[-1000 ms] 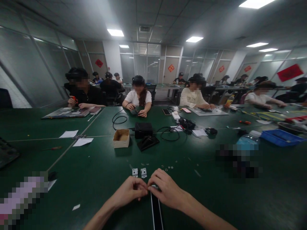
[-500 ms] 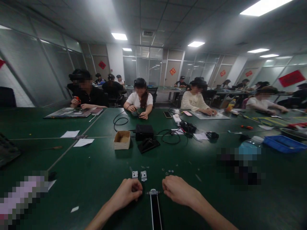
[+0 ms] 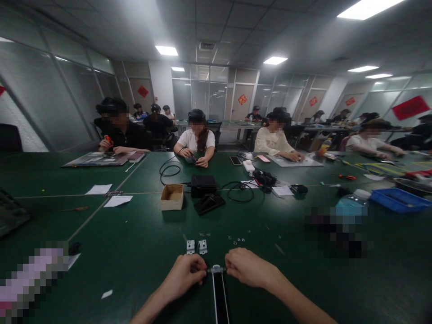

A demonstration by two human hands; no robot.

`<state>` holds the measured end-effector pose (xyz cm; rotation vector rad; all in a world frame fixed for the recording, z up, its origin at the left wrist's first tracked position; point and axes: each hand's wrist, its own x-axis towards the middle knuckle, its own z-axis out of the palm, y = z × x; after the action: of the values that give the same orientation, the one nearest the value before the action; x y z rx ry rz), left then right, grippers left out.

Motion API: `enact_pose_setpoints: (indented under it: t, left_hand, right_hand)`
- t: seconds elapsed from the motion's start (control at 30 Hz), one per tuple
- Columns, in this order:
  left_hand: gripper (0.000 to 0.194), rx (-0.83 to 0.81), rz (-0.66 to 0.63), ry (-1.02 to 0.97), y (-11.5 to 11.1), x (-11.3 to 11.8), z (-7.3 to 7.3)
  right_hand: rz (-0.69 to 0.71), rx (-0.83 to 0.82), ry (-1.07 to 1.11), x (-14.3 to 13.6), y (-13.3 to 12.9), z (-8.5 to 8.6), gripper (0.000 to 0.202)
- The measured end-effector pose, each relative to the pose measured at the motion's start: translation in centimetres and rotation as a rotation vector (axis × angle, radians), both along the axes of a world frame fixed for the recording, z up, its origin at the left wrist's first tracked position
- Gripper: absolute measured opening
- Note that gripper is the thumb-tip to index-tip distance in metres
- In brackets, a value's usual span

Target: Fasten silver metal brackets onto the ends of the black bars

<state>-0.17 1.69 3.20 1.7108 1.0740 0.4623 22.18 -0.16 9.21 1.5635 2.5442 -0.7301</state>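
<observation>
**Bare fingers at the end of a slim bar on a smooth green tabletop (image 3: pixel 141 243)**

A long, straight bar (image 3: pixel 221 297) lies between the forearms, running to the bottom edge of view; its dark strip is framed by 2 bright, metal-looking edges. At its far end, a rounded grey fitting (image 3: pixel 217 268) carries thin stubs out to either side. The left hand (image 3: pixel 188 273) has its thumb and fingers curled together at the left stub, the right hand (image 3: pixel 249 268) its knuckles bent over the right stub; whether either pinches the stub or a small part, I cannot tell.

Just beyond the left hand stand 2 silvery, angular brackets (image 3: pixel 202 246) with dark holes. Beyond the right hand lie tiny rings (image 3: pixel 239 240), thin and pale. Farther off sit an open, square-sided box (image 3: pixel 172 198), cardboard-like and tan, and a matte black block (image 3: pixel 203 185).
</observation>
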Motion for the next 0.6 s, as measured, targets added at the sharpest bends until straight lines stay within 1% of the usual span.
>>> enact_pose_setpoints:
  t: [0.23, 0.33, 0.47, 0.6]
  left_hand:
    - [0.012, 0.038, 0.012, -0.044, -0.3, 0.3, -0.7]
    - [0.013, 0.070, 0.005, -0.015, -0.5, 0.5, -0.9]
    - [0.015, 0.095, 0.018, 0.037, -0.9, 0.9, -0.8]
    - [0.016, 0.121, -0.012, 0.050, -1.2, 1.0, -0.4]
  right_hand:
    - [0.011, 0.028, 0.015, -0.2, 0.0, -0.1, 0.013]
    - [0.030, 0.045, 0.007, -0.2, -0.1, -0.2, 0.013]
    - [0.064, 0.063, 0.000, -0.2, 0.0, -0.6, 0.014]
    - [0.049, 0.045, -0.018, -0.1, 0.1, -0.8, 0.014]
